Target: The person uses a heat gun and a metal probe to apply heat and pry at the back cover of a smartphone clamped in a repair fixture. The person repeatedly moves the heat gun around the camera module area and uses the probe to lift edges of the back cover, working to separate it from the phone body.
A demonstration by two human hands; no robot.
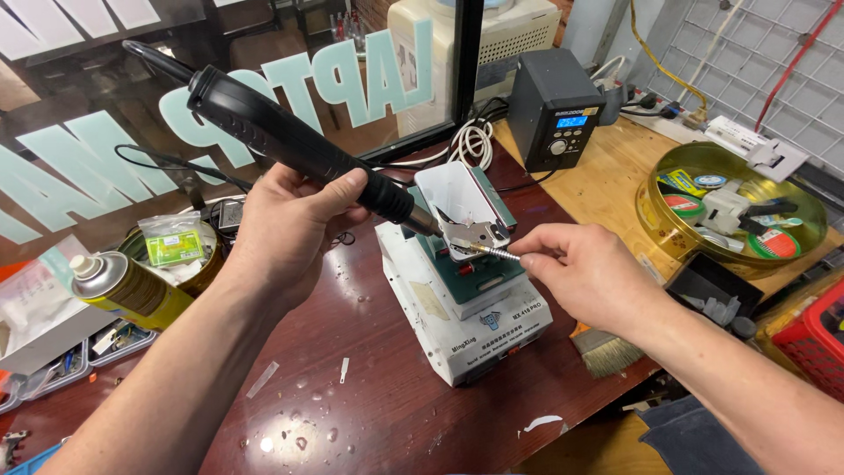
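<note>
Left hand point(286, 230) is clenched round the black hot-air handpiece point(294, 141), gripped low on the barrel, cable end up and back, metal nozzle point(470, 236) angled down over the white-and-green heating platform point(462, 299), which I'll use as the landmark. Right hand point(585, 268) pinches a thin coiled metal spring piece point(501, 253) between thumb and fingertip, right at the nozzle mouth; whether it's touching the nozzle I can't tell. Judgement: looks like fitting or adjusting something at the tip. To do it well, keep the handpiece braced as it is, wrist steady, hold the spring by its far end only, and keep fingertips off the metal nozzle in case it's hot. A white tray-shaped part point(453, 189) sits upright on top of the platform, just behind the nozzle. Platform's front face carries a small dark logo and a line of print. Left of the platform: yellow spray can point(123, 286) with white cap lying tilted, and a round tin point(189, 255) holding a clear bag with a green label. Behind the platform: black control box point(554, 105) with blue display and knob; behind-left, a glass pane with large pale-blue lettering point(352, 84). Right of the platform: flat brush point(607, 352), small black tray point(712, 281), and a big gold round tin point(734, 207) with green-and-red labelled tape rolls and small packs. Far right, red basket point(813, 339).
</note>
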